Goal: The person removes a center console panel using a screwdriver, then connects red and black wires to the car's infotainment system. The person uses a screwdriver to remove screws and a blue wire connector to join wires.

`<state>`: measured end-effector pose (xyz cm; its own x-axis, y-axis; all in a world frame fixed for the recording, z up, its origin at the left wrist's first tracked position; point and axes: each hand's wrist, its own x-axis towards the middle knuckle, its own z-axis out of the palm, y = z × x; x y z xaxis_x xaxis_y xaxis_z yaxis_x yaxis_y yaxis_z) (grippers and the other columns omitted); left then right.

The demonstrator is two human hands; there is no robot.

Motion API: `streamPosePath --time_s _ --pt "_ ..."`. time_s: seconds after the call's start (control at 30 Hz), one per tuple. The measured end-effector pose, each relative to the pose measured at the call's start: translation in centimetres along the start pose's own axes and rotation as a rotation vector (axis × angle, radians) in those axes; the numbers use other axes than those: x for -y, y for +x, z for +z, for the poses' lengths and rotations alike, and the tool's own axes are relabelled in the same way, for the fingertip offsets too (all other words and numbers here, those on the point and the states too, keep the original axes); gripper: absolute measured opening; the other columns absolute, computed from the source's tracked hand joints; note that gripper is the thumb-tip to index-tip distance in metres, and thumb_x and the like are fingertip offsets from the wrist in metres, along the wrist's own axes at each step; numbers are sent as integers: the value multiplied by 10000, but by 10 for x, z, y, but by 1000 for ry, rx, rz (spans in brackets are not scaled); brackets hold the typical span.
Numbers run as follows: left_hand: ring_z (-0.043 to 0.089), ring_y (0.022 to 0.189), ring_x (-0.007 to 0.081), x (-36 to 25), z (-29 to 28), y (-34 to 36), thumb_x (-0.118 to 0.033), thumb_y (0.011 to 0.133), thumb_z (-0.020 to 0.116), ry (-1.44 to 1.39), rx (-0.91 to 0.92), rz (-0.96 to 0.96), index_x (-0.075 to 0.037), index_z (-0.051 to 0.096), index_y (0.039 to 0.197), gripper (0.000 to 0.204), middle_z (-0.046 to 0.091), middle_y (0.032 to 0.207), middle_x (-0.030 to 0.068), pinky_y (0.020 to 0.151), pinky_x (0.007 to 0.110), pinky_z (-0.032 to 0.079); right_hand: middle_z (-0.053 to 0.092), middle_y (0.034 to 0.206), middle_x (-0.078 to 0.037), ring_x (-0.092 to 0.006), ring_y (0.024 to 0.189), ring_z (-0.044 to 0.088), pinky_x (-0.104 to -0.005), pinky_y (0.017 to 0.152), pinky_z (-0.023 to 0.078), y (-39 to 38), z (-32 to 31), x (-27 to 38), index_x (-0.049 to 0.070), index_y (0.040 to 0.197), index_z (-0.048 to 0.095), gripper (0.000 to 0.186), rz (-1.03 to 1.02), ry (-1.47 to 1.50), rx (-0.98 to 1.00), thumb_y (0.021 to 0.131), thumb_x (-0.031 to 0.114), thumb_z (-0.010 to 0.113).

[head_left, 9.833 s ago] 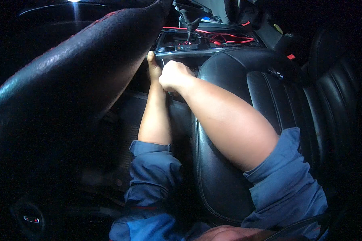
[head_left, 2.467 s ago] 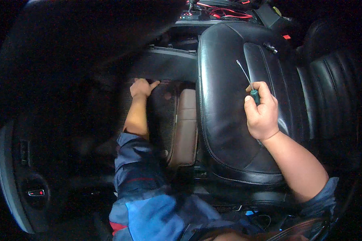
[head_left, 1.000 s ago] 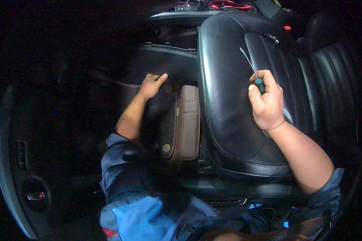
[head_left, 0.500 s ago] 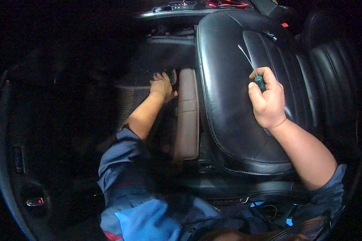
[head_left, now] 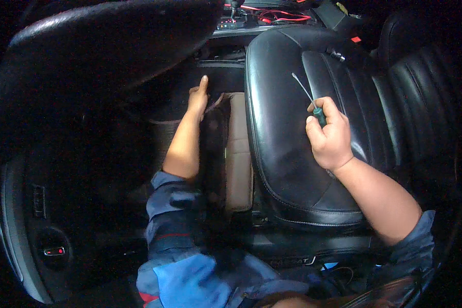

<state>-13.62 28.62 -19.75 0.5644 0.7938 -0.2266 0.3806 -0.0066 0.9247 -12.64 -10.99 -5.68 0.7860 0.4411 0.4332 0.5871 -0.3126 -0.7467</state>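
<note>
My right hand (head_left: 327, 134) is closed round the green handle of a screwdriver (head_left: 318, 116), its thin metal shaft pointing up-left over the black leather car seat (head_left: 277, 154). My left hand (head_left: 198, 96) reaches into the dark footwell beside a curled edge of the floor mat (head_left: 218, 102), one digit stretched upward, the others partly hidden; I cannot make out anything held in it. A brown padded piece with stitched seams (head_left: 238, 154) runs along the seat's left side.
A large dark curved panel (head_left: 113, 46) overhangs the upper left. The centre console (head_left: 232, 25) carries a gear lever and red cables (head_left: 287, 18). A seat back (head_left: 416, 97) stands at right. A dark door sill (head_left: 318, 241) crosses below the seat; door trim (head_left: 15, 226) is at left.
Compared with half a second ago, my left hand has turned and moved upward, one digit now pointing away from me. My right hand still holds the screwdriver, slightly lower and further left in view.
</note>
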Motion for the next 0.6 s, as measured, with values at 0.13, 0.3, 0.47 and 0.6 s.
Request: streamPosePath --time_s 0.13,0.3,0.47,0.6 --pt "690 871 286 -10 29 34 -821 808 666 162 -137 -175 106 659 1165 994 710 1100 170 715 429 577 657 803 -188 -374 726 675 -429 667 523 4 -4 -5 44 991 609 134 45 34 5 874 107 630" --pt "655 775 229 3 43 52 -516 739 930 -403 -173 -69 126 591 1176 846 664 1119 256 606 354 547 688 884 -196 -397 780 690 -450 700 542 3 -3 -4 47 1004 611 157 33 19 19 866 118 633" --pt "602 551 213 -2 48 61 -509 731 938 -270 -136 43 115 589 1131 819 665 772 138 492 365 492 695 894 -189 -402 792 692 -455 709 546 1 -1 -2 49 1009 612 165 56 15 44 864 123 635" --pt "608 522 220 3 46 48 -558 719 924 -274 -215 -81 144 598 1096 861 686 800 187 466 363 487 700 903 -184 -400 806 697 -457 717 552 2 -3 -1 50 1009 614 172 50 12 42 862 135 637"
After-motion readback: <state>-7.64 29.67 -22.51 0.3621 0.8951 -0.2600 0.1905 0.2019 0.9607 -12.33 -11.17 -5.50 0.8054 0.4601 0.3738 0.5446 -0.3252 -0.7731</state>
